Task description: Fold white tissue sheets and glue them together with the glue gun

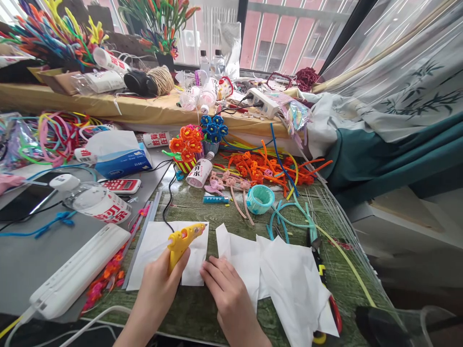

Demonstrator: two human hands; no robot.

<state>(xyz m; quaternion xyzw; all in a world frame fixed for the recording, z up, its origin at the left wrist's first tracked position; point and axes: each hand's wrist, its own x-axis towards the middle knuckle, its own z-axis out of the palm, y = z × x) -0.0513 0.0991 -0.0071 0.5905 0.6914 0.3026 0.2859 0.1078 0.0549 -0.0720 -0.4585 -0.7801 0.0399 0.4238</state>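
My left hand (157, 289) is closed round the handle of a yellow hot glue gun (184, 239), whose nozzle points right and away over a white paper sheet (155, 246). Its black cord (169, 202) runs back across the table. Beside it, my right hand (226, 289) rests on the wooden tabletop with fingers curled, their tips touching the edge of the white paper; whether they pinch anything is hidden. More white paper sheets (285, 274) lie to the right.
Pipe-cleaner flowers (188, 142) and loose orange stems (267, 166), a teal tape roll (260, 198), a small bottle (200, 172), a water bottle (94, 200), tissue box (121, 161), white power strip (77, 272), pliers (318, 260) and a back shelf (108, 103) full of supplies crowd the table.
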